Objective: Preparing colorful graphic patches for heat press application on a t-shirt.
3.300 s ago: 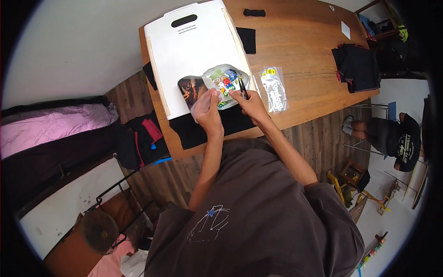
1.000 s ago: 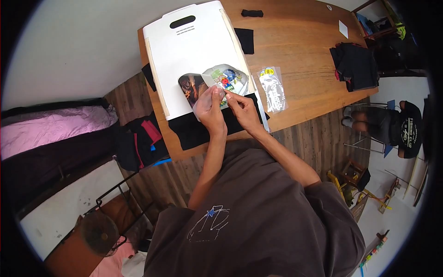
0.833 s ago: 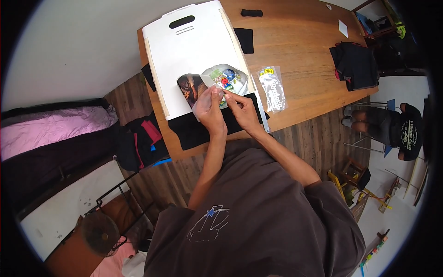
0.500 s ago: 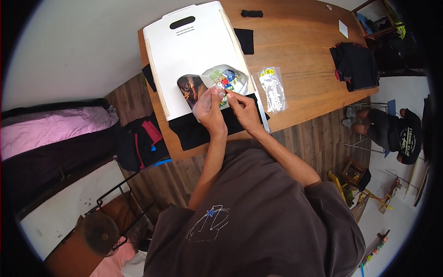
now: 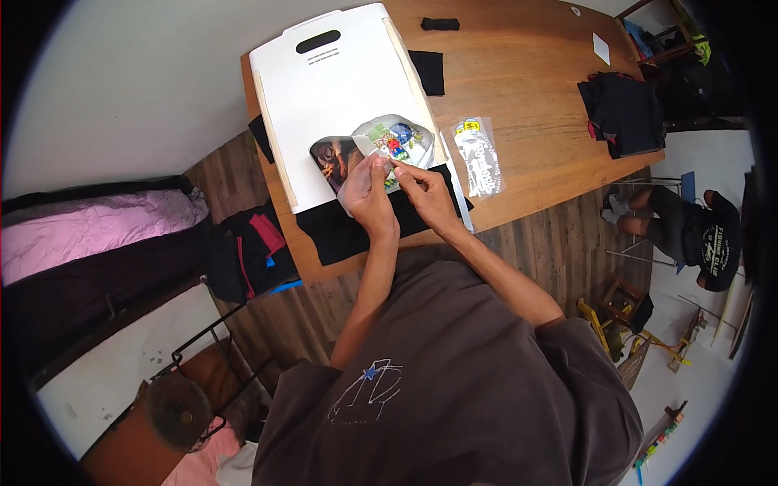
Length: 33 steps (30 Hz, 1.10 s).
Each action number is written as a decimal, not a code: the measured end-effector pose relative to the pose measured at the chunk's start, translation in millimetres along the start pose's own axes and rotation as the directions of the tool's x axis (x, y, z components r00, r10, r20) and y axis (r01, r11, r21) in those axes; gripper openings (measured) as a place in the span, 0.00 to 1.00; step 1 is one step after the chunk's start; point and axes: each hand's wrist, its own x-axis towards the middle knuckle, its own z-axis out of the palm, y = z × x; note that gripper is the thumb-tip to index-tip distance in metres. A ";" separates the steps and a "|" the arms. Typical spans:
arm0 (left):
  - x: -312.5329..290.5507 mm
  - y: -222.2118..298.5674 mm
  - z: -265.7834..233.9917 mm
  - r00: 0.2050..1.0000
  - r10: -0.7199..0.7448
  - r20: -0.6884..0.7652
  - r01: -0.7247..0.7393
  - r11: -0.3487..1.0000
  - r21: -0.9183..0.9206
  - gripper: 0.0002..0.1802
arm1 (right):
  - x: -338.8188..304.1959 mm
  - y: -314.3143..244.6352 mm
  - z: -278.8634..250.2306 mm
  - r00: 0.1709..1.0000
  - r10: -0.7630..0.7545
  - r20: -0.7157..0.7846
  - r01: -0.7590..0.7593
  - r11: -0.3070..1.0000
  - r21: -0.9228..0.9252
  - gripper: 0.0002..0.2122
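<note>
Both my hands are together over the near end of a white board (image 5: 340, 93) with a slot-shaped handle hole. My left hand (image 5: 374, 201) pinches a curled, translucent film sheet (image 5: 415, 144) with small colourful pictures printed on it. Part of it, or a piece beside it, shows a dark brown picture (image 5: 331, 159) to the left. The fingers of my right hand (image 5: 429, 197) are pinched at the film's near edge, close to my left fingertips. What exactly lies between the right fingertips is too small to see. Black fabric (image 5: 324, 236) sticks out from under the board's near edge.
On the wooden table (image 5: 519, 89), a clear sheet with white and yellow print (image 5: 480, 166) lies right of the board. A folded black clothing pile (image 5: 622, 117) sits at the far right. Another person (image 5: 705, 235) sits at the right. Dark clothes (image 5: 247, 255) lie left of the table.
</note>
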 end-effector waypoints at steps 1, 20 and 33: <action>0.1 0.4 -0.1 1.000 -0.002 0.000 0.002 1.000 -0.004 0.17 | -0.1 -0.3 -0.4 0.999 0.033 0.006 -0.033 0.999 -0.021 0.16; 0.3 -2.9 -0.4 1.000 -0.002 -0.011 0.002 1.000 -0.009 0.16 | -0.5 4.0 2.0 0.993 -0.118 0.003 0.118 0.993 -0.031 0.15; -0.5 -2.5 -0.7 1.000 0.009 0.010 -0.009 1.000 -0.014 0.16 | -2.1 3.2 2.0 0.996 -0.086 -0.010 0.086 0.996 -0.016 0.16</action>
